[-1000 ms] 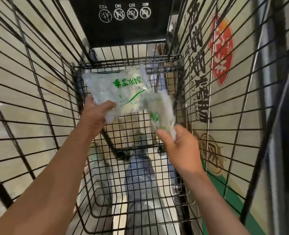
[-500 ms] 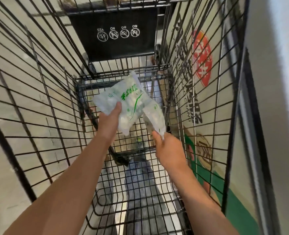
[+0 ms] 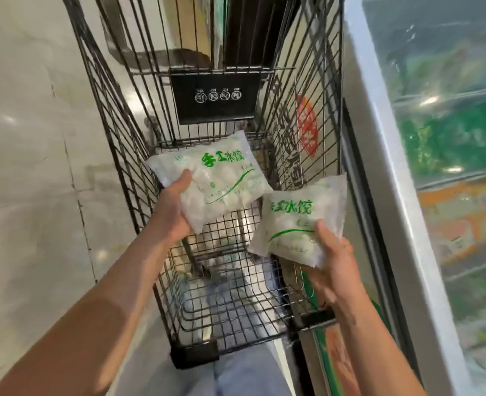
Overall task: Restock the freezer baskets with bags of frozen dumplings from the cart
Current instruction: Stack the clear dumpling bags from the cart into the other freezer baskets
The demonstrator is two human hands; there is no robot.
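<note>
Left hand grips dumpling bag | right hand grips second bag | bags now apart, raised

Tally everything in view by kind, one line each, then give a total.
Dumpling bags: 2, one bag gripped by the left hand, the other bag gripped by the right hand
Hands: 2
Wire cart: 1
Freezer with glass lid: 1
Total: 6
</note>
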